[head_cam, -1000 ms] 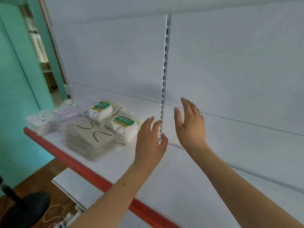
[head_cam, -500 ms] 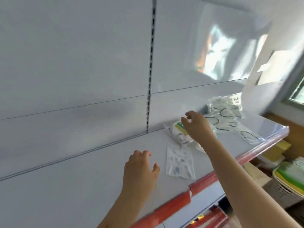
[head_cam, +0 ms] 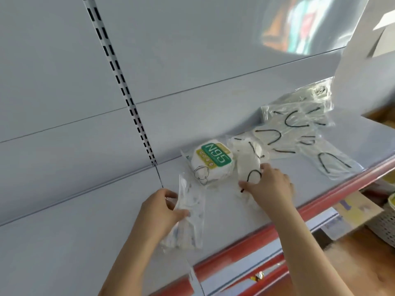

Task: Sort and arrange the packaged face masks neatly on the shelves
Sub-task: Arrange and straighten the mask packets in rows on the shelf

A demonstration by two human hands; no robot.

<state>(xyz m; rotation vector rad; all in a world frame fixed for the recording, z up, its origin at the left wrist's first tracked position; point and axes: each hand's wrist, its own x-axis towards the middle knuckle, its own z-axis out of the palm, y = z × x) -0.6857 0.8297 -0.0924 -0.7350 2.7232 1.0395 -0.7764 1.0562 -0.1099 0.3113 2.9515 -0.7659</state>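
Note:
On the white shelf [head_cam: 89,236] with a red front edge, my left hand [head_cam: 159,212] grips a flat clear pack of printed masks [head_cam: 188,218] and lifts its near end. My right hand [head_cam: 271,189] closes on a clear pack of white masks with black ear loops [head_cam: 248,165]. Between them lies a round white pack with a green N95 label [head_cam: 210,163]. Several more clear packs of black-loop masks [head_cam: 307,135] lie scattered toward the shelf's right end.
A slotted upright [head_cam: 126,92] runs down the white back panel. Below the red shelf edge [head_cam: 267,231] at the right are a cardboard box [head_cam: 359,210] and a white woven basket [head_cam: 384,223]. A lower shelf edge [head_cam: 245,280] shows underneath.
The view swung from the shelf's left end to its right end. Both hands, earlier free, now each hold a mask pack.

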